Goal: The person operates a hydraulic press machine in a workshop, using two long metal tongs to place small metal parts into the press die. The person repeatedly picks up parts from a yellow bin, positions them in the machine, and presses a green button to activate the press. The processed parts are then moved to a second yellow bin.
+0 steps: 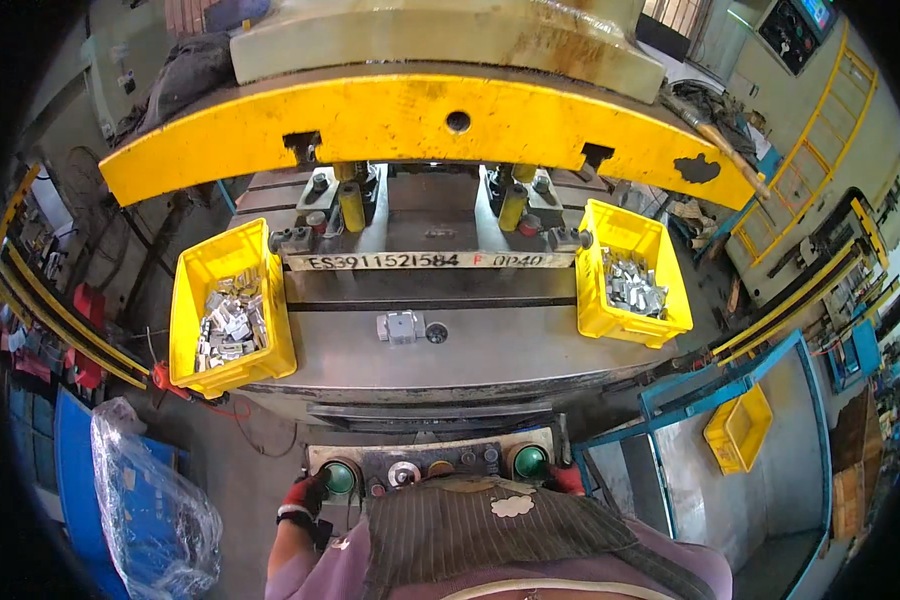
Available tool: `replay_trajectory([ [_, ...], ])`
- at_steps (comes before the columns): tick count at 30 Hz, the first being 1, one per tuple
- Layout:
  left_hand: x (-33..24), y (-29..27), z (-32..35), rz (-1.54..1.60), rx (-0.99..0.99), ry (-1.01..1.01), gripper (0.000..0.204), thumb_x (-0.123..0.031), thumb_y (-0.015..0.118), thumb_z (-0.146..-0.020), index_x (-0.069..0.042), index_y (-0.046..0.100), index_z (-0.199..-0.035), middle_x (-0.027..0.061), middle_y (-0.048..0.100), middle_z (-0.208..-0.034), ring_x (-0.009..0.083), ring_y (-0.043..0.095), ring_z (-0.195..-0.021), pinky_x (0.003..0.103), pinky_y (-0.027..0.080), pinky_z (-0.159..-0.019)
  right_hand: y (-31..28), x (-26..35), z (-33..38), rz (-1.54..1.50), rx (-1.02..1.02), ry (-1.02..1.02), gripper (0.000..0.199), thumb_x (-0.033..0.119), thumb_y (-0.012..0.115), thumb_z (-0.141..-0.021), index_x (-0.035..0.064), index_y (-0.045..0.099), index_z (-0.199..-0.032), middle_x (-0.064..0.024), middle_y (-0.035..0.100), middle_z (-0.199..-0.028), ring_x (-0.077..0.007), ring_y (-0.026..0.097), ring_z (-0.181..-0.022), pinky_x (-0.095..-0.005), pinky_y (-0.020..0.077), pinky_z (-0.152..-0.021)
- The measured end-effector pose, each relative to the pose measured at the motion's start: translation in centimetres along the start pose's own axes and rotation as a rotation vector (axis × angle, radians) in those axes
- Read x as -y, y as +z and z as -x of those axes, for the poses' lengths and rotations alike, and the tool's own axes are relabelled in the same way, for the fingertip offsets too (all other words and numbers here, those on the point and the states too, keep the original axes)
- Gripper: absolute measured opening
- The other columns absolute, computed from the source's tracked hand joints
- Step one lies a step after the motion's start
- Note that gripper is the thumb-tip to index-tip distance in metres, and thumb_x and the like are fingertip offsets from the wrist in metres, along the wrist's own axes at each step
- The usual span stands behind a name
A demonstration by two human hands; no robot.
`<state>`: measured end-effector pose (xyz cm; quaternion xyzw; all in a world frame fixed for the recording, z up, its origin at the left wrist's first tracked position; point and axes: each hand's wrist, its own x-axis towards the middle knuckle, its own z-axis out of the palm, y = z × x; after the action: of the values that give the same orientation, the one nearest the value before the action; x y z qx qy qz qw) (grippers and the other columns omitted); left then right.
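My left hand [308, 494], in a red and black glove, is at the left end of the control panel [470, 455], beside a green push button [340, 478]. At the panel's other end, my right hand [567, 479], also red-gloved, is next to a second green button [530, 461]. The fingers of both hands are too hidden to read. Beyond the panel stands a press with a yellow-fronted ram [390, 120] above a die set [430, 262]. A small metal block [400, 327] lies on the press bed [490, 345], beside a round dark hole.
Yellow bins of small metal parts stand at the bed's left [183, 330] and right [630, 325]. A blue-framed metal table [690, 470] at right carries another yellow bin [720, 440]. Plastic wrap [150, 510] covers something blue at left. A yellow ladder [810, 150] stands far right.
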<state>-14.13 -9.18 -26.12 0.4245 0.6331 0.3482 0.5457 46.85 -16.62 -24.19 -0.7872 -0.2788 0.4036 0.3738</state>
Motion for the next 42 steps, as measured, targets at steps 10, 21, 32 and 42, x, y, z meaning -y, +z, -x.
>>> replay_trajectory([
  [10,-10.1,-4.3,2.1,1.149,-1.099,0.27,0.029,-0.034,0.049,-0.088,-0.012,0.054,-0.106,0.0009,0.057,-0.081,0.01,0.054,-0.065,0.022,0.041,-0.052,1.8,29.7,3.8,0.249,0.001,-0.74,0.057,0.017,0.064,-0.078,0.0103,0.035,-0.127,-0.0114,0.06,-0.08,-0.0216,0.061,-0.075,-0.0338,0.0467,-0.067],
  [21,-16.4,-2.0,2.0,0.307,-0.848,0.439,0.031,-0.029,0.051,-0.089,-0.005,0.053,-0.109,0.004,0.059,-0.08,0.0082,0.051,-0.061,0.023,0.04,-0.05,12.3,54.9,-6.1,0.468,-0.1,-0.952,0.037,0.027,0.063,-0.074,0.0063,0.052,-0.102,-0.0153,0.062,-0.089,-0.0328,0.059,-0.086,-0.0416,0.045,-0.072],
  [32,-39.9,10.7,-2.1,0.209,0.134,0.502,0.037,-0.016,0.05,-0.089,-0.009,0.043,-0.125,-0.0019,0.056,-0.08,0.0031,0.048,-0.065,0.018,0.039,-0.051,9.7,50.4,-11.6,-0.906,0.709,-0.316,0.022,0.016,0.054,-0.086,0.0097,0.058,-0.106,0.0004,0.057,-0.078,-0.0021,0.04,-0.045,-0.0165,0.0354,-0.043],
  [42,-50.9,21.3,-22.7,-0.242,0.101,0.831,0.029,-0.018,0.057,-0.084,-0.002,0.055,-0.108,0.0067,0.063,-0.088,0.0145,0.053,-0.075,0.029,0.044,-0.072,6.7,46.1,-1.4,-1.179,0.677,-0.242,0.019,0.015,0.053,-0.087,0.0148,0.054,-0.105,0.0059,0.043,-0.064,-0.0043,0.038,-0.047,-0.0182,0.0319,-0.043],
])
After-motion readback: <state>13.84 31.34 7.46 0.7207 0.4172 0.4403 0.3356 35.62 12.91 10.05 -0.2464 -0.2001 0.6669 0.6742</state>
